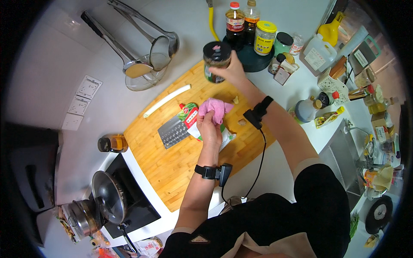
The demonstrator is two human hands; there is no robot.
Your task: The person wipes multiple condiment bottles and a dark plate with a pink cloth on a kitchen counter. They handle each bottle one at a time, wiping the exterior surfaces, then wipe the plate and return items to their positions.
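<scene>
My right hand (232, 71) grips a glass jar (214, 77) with a black lid over the far edge of the wooden cutting board (167, 180). Whether the jar touches the board I cannot tell. In my left hand (209, 129) is a bunched pink cloth (215, 109), held above the middle of the board. Beneath that hand lie a green, red and white food packet (190, 115) and a cleaver blade (173, 131) with rows of dimples. A peeled white scallion stalk (167, 100) rests farther left. Small pieces of ginger (241, 122) sit right of my left hand.
A dark round stand (258, 64) with sauce bottles and a yellow-lidded jar is at the back. Ladles and strainers (150, 56) hang on the left. A pan (108, 197) sits on the black cooktop (142, 215). The sink (340, 165) and more bottles line the right.
</scene>
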